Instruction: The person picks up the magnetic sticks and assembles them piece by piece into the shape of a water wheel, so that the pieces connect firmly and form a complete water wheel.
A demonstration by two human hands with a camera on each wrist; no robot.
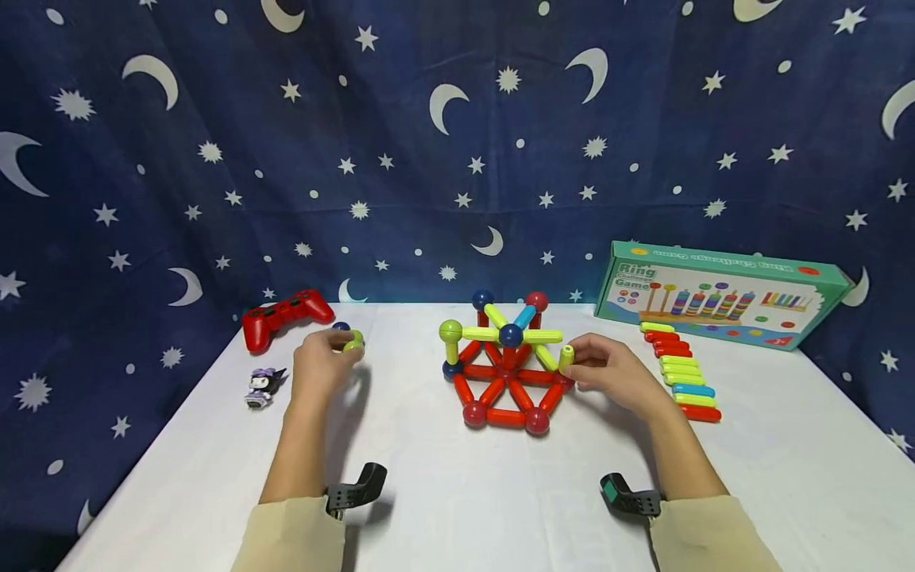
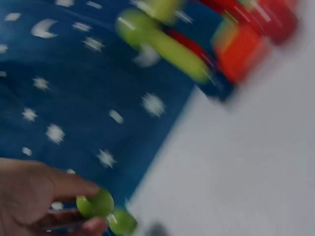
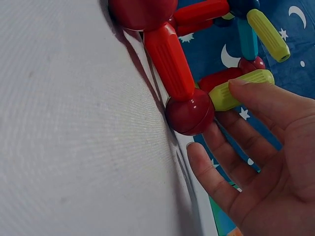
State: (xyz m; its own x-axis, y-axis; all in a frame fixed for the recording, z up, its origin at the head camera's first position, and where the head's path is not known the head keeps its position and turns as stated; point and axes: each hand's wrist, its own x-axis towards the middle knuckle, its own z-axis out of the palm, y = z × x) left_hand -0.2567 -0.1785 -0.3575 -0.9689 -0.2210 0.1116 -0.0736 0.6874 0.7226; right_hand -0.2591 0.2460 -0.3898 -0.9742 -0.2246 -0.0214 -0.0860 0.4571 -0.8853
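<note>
A built frame of red, yellow-green and blue rods [image 1: 506, 419] joined by balls stands mid-table. At its right corner my right hand [image 1: 613, 373] pinches an upright yellow-green rod [image 3: 241, 89] between thumb and fingers. The rod's lower end meets a dark red ball [image 3: 190, 112]. Left of the frame, over the table, my left hand [image 1: 323, 361] pinches a green ball [image 2: 96, 202]. Beside that ball is a second green ball [image 2: 122, 222], and a dark blue ball [image 1: 341, 326] shows just behind the fingers in the head view.
On the left lie a red game controller [image 1: 286, 318] and a small purple-and-white figure [image 1: 263, 387]. To the right, loose rods [image 1: 681, 370] form a column before a green game box [image 1: 722, 294]. A starry curtain [image 1: 400, 159] hangs behind the white table [image 1: 457, 500].
</note>
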